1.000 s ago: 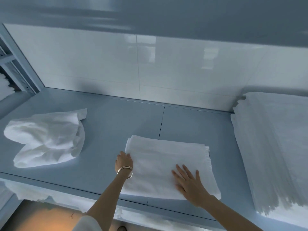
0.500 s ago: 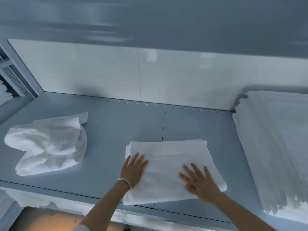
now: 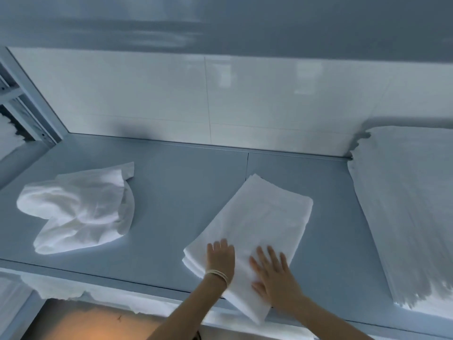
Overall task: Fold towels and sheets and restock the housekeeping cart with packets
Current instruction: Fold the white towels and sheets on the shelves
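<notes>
Towels: one folded towel [image 3: 255,231] and one crumpled towel [image 3: 78,209] lie on the shelf [image 3: 176,192]. Left hand [image 3: 220,257] and right hand [image 3: 274,278] press flat, fingers straight.

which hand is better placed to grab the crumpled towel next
Left, probably. The left hand lies on the folded towel on the side nearer the crumpled towel; the right hand would have to cross over it.

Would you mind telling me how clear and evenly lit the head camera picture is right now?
Head view: dim, bluish light; glare streaks on the tiled wall; both hands, left hand and right hand, slightly motion-blurred on the folded towel; wide-angle bending of the shelf edges; warm orange patch below.
</notes>
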